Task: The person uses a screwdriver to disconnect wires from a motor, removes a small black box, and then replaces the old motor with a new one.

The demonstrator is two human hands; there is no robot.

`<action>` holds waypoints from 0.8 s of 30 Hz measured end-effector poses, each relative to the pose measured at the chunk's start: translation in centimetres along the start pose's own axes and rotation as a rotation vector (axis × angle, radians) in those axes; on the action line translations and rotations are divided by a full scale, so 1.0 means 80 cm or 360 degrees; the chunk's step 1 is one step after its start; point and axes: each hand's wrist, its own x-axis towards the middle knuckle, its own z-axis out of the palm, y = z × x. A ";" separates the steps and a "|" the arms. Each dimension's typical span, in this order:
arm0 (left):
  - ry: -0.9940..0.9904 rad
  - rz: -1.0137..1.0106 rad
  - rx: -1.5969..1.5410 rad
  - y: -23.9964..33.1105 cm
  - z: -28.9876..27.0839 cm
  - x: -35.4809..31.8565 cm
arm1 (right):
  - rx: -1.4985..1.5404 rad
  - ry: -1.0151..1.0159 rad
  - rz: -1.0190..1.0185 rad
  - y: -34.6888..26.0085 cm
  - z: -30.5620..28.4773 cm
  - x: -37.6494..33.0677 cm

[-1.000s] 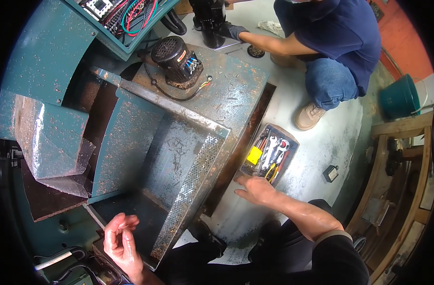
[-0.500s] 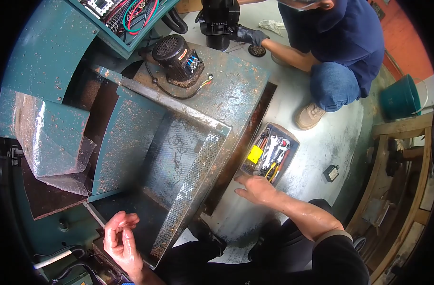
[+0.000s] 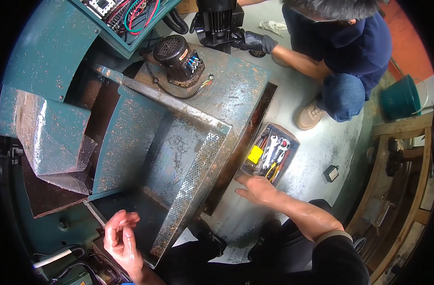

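My left hand [image 3: 122, 244] hovers by the near corner of a green metal machine housing [image 3: 131, 137], its fingers loosely curled, the thumb apart and nothing held. Below that hand is the dark bay beside a perforated metal screen [image 3: 171, 147]. My right hand [image 3: 260, 190] is at the near end of a grey tool tray [image 3: 293, 137], open, with index finger and thumb stretched apart and nothing seen in it. Inside the tray lie several wrenches [image 3: 270, 149], a yellow block [image 3: 255, 154] and yellow-handled pliers [image 3: 270, 172].
Across from me a crouching person's black-gloved hand [image 3: 257, 42] grips a black motor [image 3: 217, 23] at the housing's far edge. Another black motor [image 3: 171, 57] with loose wires stands on the housing. At right are a small black box [image 3: 331, 173], a green bucket [image 3: 400, 97] and wooden shelving [image 3: 416, 190].
The other person has leaned in and shifted right, and the black motor in their hands has moved slightly. My two hands have hardly moved.
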 end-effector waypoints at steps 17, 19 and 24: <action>-0.0027 -0.0010 0.0008 0.000 -0.002 -0.001 | 0.0012 0.0032 -0.0007 -0.001 -0.001 -0.005; -0.0026 -0.0012 0.0002 -0.002 -0.004 -0.002 | 0.0006 0.0030 0.0002 -0.004 -0.003 -0.006; -0.0032 0.0000 -0.0003 -0.003 -0.005 -0.002 | 0.0009 -0.0009 0.0037 -0.007 -0.005 -0.008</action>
